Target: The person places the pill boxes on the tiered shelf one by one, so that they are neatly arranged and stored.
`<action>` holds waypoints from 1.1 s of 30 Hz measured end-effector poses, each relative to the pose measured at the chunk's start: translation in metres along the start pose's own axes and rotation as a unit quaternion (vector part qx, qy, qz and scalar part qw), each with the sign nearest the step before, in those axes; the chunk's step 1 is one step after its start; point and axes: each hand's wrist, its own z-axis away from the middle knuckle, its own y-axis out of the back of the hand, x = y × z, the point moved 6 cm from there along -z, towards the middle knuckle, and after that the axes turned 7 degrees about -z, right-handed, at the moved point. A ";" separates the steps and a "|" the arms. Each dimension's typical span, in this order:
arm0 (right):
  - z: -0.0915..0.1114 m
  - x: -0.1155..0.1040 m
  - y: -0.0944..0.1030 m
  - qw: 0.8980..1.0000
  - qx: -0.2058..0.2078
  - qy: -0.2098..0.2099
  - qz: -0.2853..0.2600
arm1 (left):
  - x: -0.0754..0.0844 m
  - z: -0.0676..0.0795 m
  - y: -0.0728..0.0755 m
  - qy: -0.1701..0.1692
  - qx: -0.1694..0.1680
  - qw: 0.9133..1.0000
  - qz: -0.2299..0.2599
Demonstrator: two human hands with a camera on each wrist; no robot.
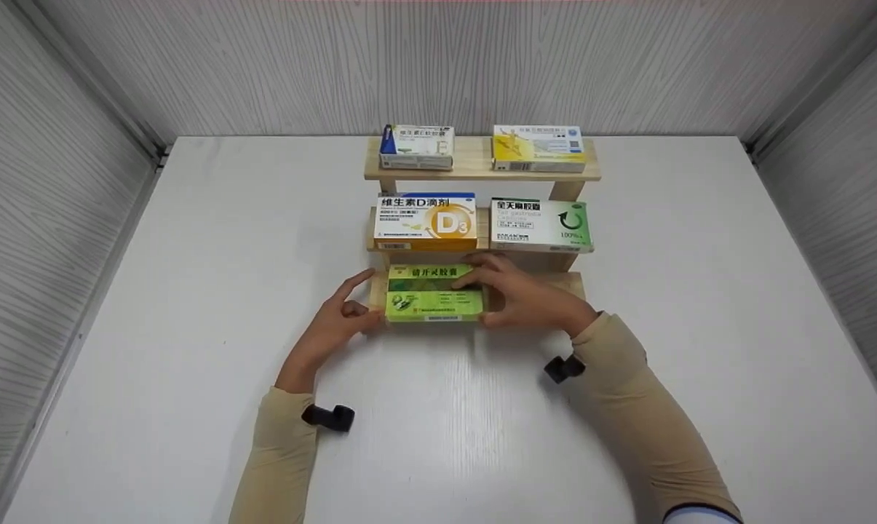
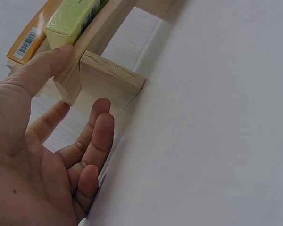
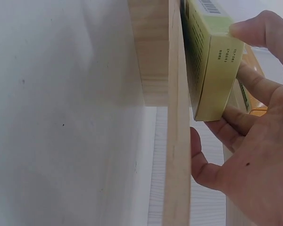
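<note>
A green medicine box (image 1: 434, 292) lies on the lowest step of a three-step wooden display stand (image 1: 570, 284), toward its left end. My right hand (image 1: 529, 297) grips the box's right end, thumb at the front edge and fingers over the top and behind. In the right wrist view the thumb presses the corner of the green box (image 3: 219, 75). My left hand (image 1: 336, 324) is at the step's left end. Its thumb touches the box's near corner and the index fingertip meets the board end (image 2: 68, 87); the other fingers are loosely bent, holding nothing.
On the middle step stand an orange-and-white vitamin D box (image 1: 425, 222) and a white-and-green capsule box (image 1: 540, 224). The top step bears a white-and-blue box (image 1: 418, 148) and a yellow-and-white box (image 1: 538, 148). The stand is on a white table (image 1: 227, 233) with grey panels (image 1: 438, 65) around.
</note>
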 end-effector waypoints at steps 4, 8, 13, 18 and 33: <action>-0.003 0.003 -0.001 1.000 -0.003 0.000 0.005 | 0.001 0.002 0.001 0.003 0.003 1.000 -0.002; -0.003 0.006 -0.002 1.000 -0.008 -0.002 0.010 | 0.002 0.002 0.001 0.000 0.005 1.000 -0.005; -0.003 0.007 -0.003 1.000 -0.003 0.001 0.017 | 0.002 0.001 0.001 -0.002 0.007 1.000 -0.005; -0.002 0.006 -0.003 1.000 -0.001 0.007 0.019 | 0.001 0.002 0.003 0.006 0.011 1.000 -0.008; 0.089 -0.002 0.049 0.984 0.104 0.120 -0.077 | 0.006 0.016 0.034 -0.017 0.045 0.997 -0.066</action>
